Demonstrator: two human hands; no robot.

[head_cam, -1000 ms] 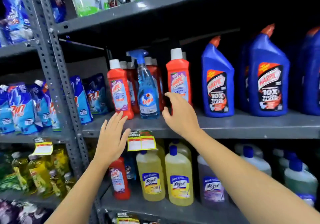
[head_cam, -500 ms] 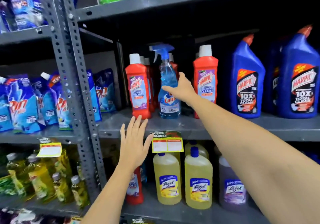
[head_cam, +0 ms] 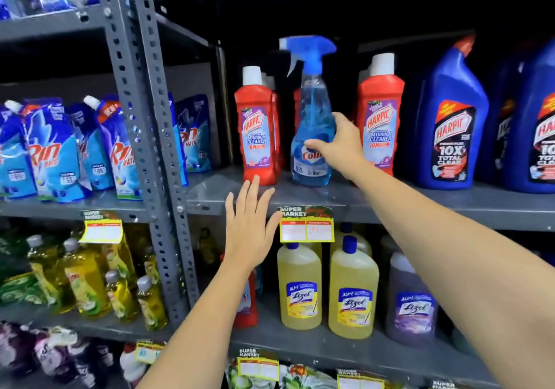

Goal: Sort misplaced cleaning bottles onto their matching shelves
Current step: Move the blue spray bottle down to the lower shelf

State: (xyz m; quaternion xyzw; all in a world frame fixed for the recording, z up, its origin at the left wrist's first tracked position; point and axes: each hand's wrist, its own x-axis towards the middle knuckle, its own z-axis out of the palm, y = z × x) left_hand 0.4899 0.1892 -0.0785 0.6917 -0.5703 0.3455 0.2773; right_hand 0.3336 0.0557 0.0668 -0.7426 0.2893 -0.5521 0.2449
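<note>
A blue Colin spray bottle [head_cam: 310, 124] stands on the grey middle shelf [head_cam: 345, 201] between red Harpic bathroom cleaner bottles [head_cam: 258, 130]. My right hand [head_cam: 339, 145] wraps around the spray bottle's lower body from its right side. My left hand [head_cam: 250, 226] is spread flat with fingers apart against the shelf's front edge, below the red bottles, holding nothing. A lone red Harpic bottle [head_cam: 247, 301] stands on the lower shelf behind my left wrist, mostly hidden.
Blue Harpic toilet cleaner bottles [head_cam: 450, 124] fill the right of the middle shelf. Yellow and purple Lizol bottles [head_cam: 353, 295] stand below. A perforated grey upright [head_cam: 141, 118] divides off the left bay with Rin pouches [head_cam: 54, 154] and yellow dish-liquid bottles [head_cam: 87, 283].
My right hand has moved from beside the spray bottle to closing around its lower body. The left hand rose slightly to the shelf edge. The view has drawn closer and shifted left.
</note>
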